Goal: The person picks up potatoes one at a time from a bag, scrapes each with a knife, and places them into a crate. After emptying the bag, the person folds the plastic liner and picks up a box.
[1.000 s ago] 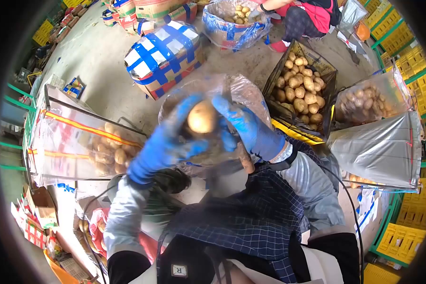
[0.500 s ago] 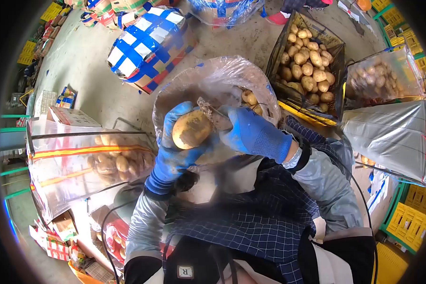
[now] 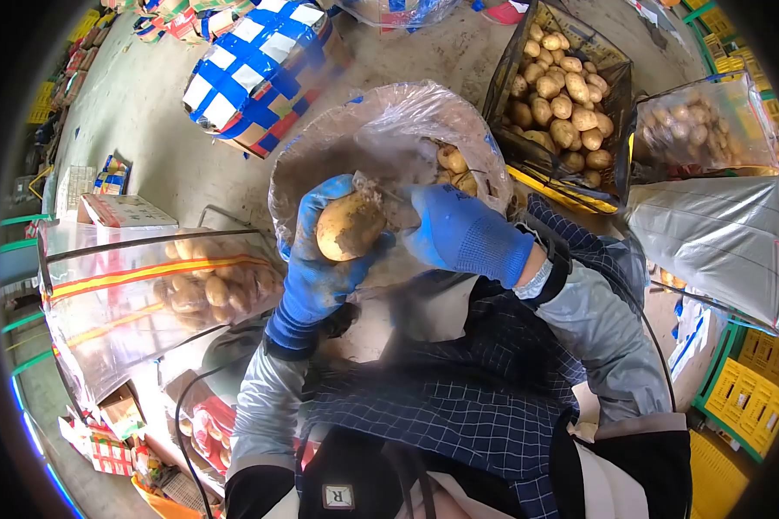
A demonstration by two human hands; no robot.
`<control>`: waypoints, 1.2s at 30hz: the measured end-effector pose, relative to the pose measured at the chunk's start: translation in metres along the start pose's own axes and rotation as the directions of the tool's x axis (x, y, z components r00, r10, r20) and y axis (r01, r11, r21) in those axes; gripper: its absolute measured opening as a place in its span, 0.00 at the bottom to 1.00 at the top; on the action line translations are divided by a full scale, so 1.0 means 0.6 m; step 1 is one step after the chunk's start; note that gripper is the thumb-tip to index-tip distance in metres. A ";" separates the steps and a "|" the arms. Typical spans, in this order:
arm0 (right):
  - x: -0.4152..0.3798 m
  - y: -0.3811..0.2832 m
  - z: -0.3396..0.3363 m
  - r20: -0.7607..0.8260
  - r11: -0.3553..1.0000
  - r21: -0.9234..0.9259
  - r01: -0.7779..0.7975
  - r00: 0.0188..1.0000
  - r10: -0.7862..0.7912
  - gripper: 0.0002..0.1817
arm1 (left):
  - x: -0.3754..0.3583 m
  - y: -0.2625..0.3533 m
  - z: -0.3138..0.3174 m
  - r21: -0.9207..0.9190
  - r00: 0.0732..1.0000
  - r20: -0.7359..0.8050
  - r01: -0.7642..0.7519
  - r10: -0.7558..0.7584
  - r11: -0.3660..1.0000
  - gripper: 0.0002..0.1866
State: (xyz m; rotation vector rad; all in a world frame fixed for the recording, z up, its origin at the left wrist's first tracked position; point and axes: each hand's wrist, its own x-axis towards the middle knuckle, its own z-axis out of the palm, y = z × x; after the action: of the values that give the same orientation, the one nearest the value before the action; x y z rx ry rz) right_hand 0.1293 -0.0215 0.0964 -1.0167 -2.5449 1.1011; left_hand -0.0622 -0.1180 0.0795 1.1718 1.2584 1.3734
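A pale brown potato (image 3: 348,229) with dark soil on its side rests in my left hand (image 3: 307,281), the blue-gloved fingers wrapped round it. My right hand (image 3: 463,233), also in a blue glove, is closed beside it. From its fingers a thin blade-like tool reaches toward the potato's upper edge, where a crumbly brown clump (image 3: 368,188) shows; the tool is blurred and mostly hidden. Both hands are over a plastic-lined round container (image 3: 320,160), with several potatoes (image 3: 452,164) at its right side.
A black-lined crate (image 3: 619,86) heaped with potatoes stands at the upper right. Clear bags of potatoes lie left (image 3: 104,316) and far right (image 3: 710,104). A silver-covered box (image 3: 710,229) is at my right. A blue-and-white taped basket (image 3: 255,65) sits ahead on the floor.
The potato has turned a little in my left hand. My right hand has shifted slightly, and the tool shows less plainly. The surroundings have moved slightly in view.
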 end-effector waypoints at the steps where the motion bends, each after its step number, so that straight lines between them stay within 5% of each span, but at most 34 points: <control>1: 0.001 -0.003 0.000 0.037 1.000 -0.009 -0.012 0.999 0.012 0.21 | 0.001 -0.001 0.000 0.003 1.000 0.008 -0.002 0.002 1.000 0.38; 4: -0.006 0.008 0.027 -0.030 0.994 0.082 0.075 0.997 -0.073 0.18 | 0.001 0.002 0.002 -0.023 0.999 0.026 0.039 -0.038 0.999 0.39; 10: -0.011 0.001 0.023 -0.020 0.987 -0.028 0.157 0.987 -0.158 0.12 | 0.003 0.018 -0.003 -0.146 0.975 0.089 0.215 -0.204 0.966 0.43; 15: 0.001 0.009 0.009 -0.093 0.992 -0.056 0.116 0.988 -0.120 0.11 | 0.008 0.049 0.002 -0.267 0.933 0.148 0.357 -0.327 0.895 0.43; 21: -0.002 -0.009 -0.001 -0.031 0.982 -0.118 0.146 0.988 -0.151 0.10 | 0.007 0.038 -0.006 -0.086 0.944 0.140 0.311 -0.297 0.947 0.42; 24: -0.001 0.000 0.003 -0.014 0.967 -0.182 0.176 0.983 -0.182 0.10 | 0.003 0.025 -0.019 -0.373 0.914 0.284 0.385 -0.291 0.844 0.41; 28: 0.001 0.025 0.012 -0.143 0.988 -0.100 0.121 0.980 -0.135 0.09 | 0.002 0.031 -0.023 -0.274 0.898 0.266 0.418 -0.349 0.866 0.41; 34: -0.015 0.011 0.028 -0.003 0.970 -0.107 0.219 0.975 -0.220 0.16 | 0.001 0.029 -0.009 -0.250 0.941 0.177 0.326 -0.288 0.912 0.43; 36: -0.014 0.012 0.030 -0.078 0.974 -0.094 0.208 0.973 -0.215 0.14 | 0.000 0.022 -0.012 -0.233 0.948 0.183 0.298 -0.260 0.926 0.44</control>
State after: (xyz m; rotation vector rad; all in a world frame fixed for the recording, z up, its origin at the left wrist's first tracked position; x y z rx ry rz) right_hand 0.1317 -0.0338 0.0791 -0.7700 -2.5762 0.8790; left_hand -0.0696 -0.1197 0.0925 0.8599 1.0575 1.1726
